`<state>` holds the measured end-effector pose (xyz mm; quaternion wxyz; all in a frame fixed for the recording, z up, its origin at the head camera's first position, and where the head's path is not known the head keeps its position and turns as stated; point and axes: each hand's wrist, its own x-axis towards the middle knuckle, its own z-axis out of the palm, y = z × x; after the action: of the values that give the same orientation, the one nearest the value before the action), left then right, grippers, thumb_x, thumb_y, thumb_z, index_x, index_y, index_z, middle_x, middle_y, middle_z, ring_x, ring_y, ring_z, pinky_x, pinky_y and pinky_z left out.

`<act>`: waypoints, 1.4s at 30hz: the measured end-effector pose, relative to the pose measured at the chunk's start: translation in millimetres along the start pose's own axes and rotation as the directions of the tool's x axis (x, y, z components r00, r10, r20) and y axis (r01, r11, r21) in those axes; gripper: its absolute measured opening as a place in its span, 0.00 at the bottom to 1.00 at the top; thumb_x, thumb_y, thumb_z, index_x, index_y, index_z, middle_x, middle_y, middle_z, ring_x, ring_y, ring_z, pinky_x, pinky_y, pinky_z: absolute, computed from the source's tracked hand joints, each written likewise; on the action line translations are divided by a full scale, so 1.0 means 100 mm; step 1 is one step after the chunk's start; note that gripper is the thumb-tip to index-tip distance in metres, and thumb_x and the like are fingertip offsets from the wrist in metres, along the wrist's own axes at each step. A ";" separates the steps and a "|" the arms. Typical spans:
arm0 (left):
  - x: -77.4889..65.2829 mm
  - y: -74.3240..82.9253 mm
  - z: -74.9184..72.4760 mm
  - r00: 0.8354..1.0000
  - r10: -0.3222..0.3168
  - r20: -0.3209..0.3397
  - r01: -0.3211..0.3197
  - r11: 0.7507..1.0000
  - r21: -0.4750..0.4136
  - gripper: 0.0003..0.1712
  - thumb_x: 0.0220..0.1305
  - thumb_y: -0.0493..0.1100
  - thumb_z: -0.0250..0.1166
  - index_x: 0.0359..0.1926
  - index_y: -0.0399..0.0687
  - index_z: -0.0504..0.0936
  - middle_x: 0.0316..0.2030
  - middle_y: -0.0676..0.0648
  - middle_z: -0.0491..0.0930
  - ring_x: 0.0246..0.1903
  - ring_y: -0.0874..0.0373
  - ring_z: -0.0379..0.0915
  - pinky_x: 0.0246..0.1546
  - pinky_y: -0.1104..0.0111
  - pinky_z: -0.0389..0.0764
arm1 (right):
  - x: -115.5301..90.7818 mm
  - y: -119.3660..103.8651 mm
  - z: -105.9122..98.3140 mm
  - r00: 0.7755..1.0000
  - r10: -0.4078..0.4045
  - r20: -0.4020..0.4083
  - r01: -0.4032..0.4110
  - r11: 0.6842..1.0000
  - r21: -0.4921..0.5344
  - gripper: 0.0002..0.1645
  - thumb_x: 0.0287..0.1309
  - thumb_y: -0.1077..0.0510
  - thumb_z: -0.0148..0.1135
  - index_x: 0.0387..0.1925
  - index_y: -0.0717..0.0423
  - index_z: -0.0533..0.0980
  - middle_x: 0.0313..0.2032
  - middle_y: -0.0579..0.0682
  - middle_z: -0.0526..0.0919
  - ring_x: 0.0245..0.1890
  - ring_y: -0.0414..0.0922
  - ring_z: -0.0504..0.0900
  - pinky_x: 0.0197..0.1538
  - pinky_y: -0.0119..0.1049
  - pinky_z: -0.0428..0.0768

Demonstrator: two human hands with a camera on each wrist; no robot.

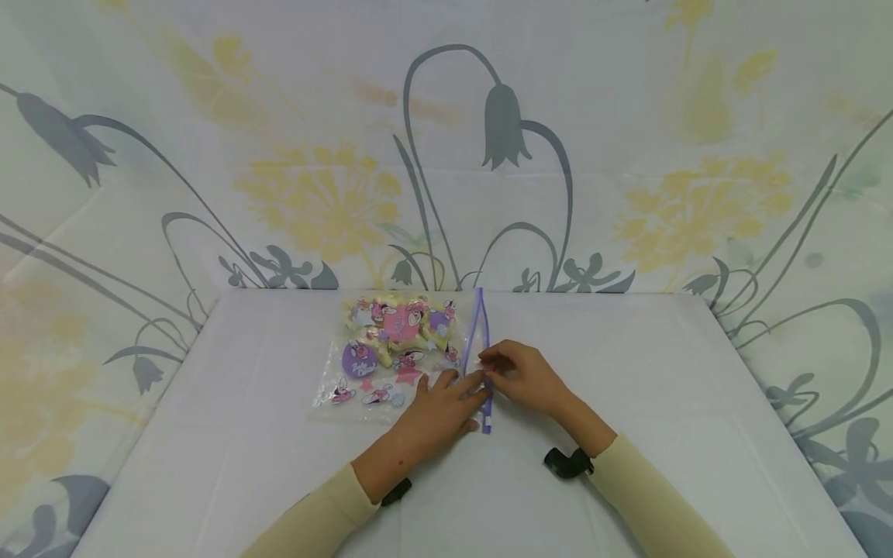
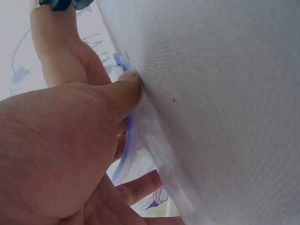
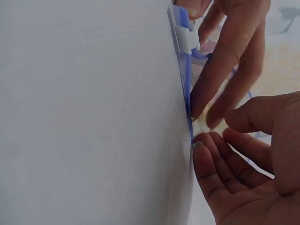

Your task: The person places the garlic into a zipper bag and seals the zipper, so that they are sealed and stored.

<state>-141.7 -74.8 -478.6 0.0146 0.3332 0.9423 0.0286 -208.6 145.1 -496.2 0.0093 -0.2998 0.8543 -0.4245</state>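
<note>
A clear plastic zip bag (image 1: 380, 380) printed with pink and purple cartoon figures lies flat on the white table. Pale yellow items show through it. Along its right side runs a purple zip strip (image 1: 477, 322), bowed into two lines at the upper part; a white slider (image 3: 185, 40) sits near its lower end. My left hand (image 1: 436, 415) rests across the bag's lower right, fingers spread, its thumb (image 2: 126, 91) at the strip's edge. From the right, my right hand (image 1: 523, 377) touches the strip with its fingertips, the thumb apart from the fingers in the right wrist view.
The white tabletop (image 1: 628, 349) extends around the bag. Behind it hangs a cloth (image 1: 446, 194) with grey and yellow flower prints. A black wrist camera (image 1: 568, 463) sits on the right wrist, and another (image 1: 396, 492) shows under the left.
</note>
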 end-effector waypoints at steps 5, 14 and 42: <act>-0.03 0.00 0.01 0.996 0.016 -0.090 -0.012 0.999 0.045 0.34 0.74 0.59 0.67 0.77 0.65 0.73 0.80 0.48 0.60 0.68 0.45 0.71 0.58 0.39 0.79 | -0.11 0.00 -0.03 1.000 0.012 -0.003 -0.012 1.000 0.015 0.19 0.64 0.71 0.68 0.56 0.66 0.81 0.49 0.55 0.88 0.47 0.49 0.88 0.54 0.43 0.87; -0.10 -0.02 0.03 0.987 0.069 -0.146 -0.064 0.997 0.037 0.38 0.74 0.62 0.66 0.80 0.72 0.66 0.79 0.47 0.60 0.65 0.46 0.75 0.63 0.45 0.78 | -0.24 -0.01 -0.08 0.998 0.061 -0.006 -0.061 0.998 0.021 0.17 0.64 0.71 0.68 0.55 0.66 0.81 0.49 0.56 0.88 0.46 0.48 0.88 0.53 0.42 0.87; -0.68 0.09 0.01 0.995 -0.077 -0.058 0.073 0.996 -0.060 0.40 0.72 0.69 0.62 0.77 0.58 0.73 0.78 0.50 0.68 0.78 0.42 0.61 0.69 0.37 0.70 | -0.57 -0.30 0.02 0.993 0.121 -0.009 -0.121 0.992 -0.044 0.16 0.59 0.67 0.75 0.49 0.60 0.84 0.41 0.47 0.88 0.37 0.39 0.84 0.43 0.33 0.86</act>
<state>-82.9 -110.9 -478.4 -0.0029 0.2960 0.9530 0.0652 -146.2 159.9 -489.4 0.0256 -0.2464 0.8802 -0.4049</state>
